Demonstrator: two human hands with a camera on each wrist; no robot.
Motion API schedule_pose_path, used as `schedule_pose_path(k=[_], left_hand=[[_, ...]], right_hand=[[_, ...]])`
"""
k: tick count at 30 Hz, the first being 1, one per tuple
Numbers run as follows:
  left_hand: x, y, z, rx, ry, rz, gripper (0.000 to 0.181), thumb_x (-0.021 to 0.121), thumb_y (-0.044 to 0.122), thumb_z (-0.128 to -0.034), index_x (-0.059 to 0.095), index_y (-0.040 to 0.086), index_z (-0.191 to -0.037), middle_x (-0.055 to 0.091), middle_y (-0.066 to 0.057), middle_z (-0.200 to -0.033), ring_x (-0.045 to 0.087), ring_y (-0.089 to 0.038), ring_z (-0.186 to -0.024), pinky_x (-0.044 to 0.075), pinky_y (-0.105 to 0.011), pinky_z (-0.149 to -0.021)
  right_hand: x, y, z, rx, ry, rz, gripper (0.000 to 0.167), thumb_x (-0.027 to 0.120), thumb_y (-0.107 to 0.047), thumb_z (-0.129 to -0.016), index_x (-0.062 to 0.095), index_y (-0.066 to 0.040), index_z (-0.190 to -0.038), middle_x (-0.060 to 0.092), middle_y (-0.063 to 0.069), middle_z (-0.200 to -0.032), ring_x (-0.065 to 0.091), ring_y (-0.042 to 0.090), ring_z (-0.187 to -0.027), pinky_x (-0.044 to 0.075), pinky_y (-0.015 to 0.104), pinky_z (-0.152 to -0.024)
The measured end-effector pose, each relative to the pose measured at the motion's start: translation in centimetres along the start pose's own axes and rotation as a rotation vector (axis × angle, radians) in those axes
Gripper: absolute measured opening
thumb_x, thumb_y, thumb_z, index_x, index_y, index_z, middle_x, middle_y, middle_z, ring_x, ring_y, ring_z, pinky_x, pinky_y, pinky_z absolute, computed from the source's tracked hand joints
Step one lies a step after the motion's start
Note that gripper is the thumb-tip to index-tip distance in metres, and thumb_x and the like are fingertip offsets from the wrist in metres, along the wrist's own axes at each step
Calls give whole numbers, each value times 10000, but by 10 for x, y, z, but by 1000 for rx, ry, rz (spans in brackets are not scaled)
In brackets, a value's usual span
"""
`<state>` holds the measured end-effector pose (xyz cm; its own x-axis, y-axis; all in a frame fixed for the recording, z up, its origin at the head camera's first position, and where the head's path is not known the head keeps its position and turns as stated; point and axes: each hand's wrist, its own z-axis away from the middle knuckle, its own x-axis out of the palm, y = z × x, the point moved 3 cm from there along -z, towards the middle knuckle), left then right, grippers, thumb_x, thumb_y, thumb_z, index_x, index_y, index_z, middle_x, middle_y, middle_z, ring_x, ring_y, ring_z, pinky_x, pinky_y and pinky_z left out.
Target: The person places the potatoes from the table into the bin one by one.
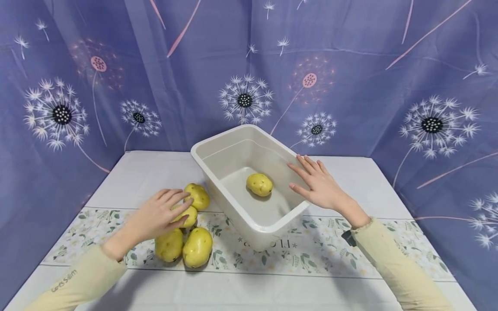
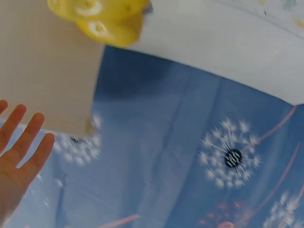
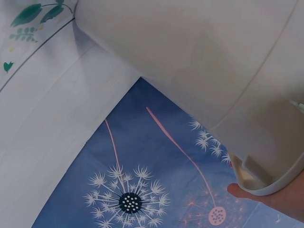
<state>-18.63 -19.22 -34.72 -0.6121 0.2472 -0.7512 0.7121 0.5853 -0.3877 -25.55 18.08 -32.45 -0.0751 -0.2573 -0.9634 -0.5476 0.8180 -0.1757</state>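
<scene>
A yellow potato [image 1: 259, 185] lies on the floor of a pale plastic tub [image 1: 272, 227]. Left of the tub, several more potatoes [image 1: 197, 247] sit grouped on the table. My left hand [image 1: 159, 214] is over this group with fingers spread and relaxed, partly covering one potato [image 1: 189, 217]; whether it touches is unclear. In the left wrist view, its fingers [image 2: 32, 124] look straight, beside the tub wall [image 2: 42, 71]. At the tub's right rim, my right hand [image 1: 320, 185] has its fingers extended. The right wrist view shows that hand [image 3: 285, 199] against the rim, mostly hidden.
The white table [image 1: 155, 172] carries a floral printed band [image 1: 323, 259] across its middle. A purple dandelion-patterned curtain [image 1: 186, 99] stands behind and at both sides. The tub sits turned at an angle, near the table's middle.
</scene>
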Motion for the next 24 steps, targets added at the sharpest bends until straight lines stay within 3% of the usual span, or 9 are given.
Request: schedule_pose_path(k=[4,6,10,16,24], left_hand=[[7,19,4,39,-59,21,458,280,401,-939,587,85,-1064,613,-114,-1037,580,-287,-930,491,-410,-778],[10,28,6,64,-93,38,422,398,422,-890,577,104,-1100,600,-105,-1063,570,-287,-957,479,-417,-806],[16,43,11,99,-164,91,533,561,471,-768,564,120,-1169,580,-107,-1136,545,-294,-1035,447,-438,-875],[29,57,21,90,-290,168,597,587,507,-752,551,119,-1205,541,-125,-1228,491,-326,-1141,413,-468,-935],[40,68,29,106,-315,194,649,597,540,-739,521,137,-1241,529,-144,-1239,502,-342,-1124,425,-464,-923]], right_hand=[[-1,0,-1,-4,-1,3,586,394,-470,-902,277,-197,-1407,120,123,-1499,84,323,-1381,37,561,-1093],[-1,-1,0,-2,-5,4,586,394,-469,-902,276,-197,-1407,117,120,-1500,82,322,-1382,33,560,-1094],[-3,-1,0,5,-8,4,586,399,-464,-901,278,-194,-1407,117,121,-1500,80,324,-1382,29,562,-1093],[-3,-1,0,8,-1,6,588,397,-462,-903,278,-184,-1407,123,128,-1498,87,329,-1380,31,569,-1089],[-3,-3,1,7,-3,2,583,398,-459,-904,275,-194,-1408,127,126,-1498,88,328,-1380,34,567,-1090]])
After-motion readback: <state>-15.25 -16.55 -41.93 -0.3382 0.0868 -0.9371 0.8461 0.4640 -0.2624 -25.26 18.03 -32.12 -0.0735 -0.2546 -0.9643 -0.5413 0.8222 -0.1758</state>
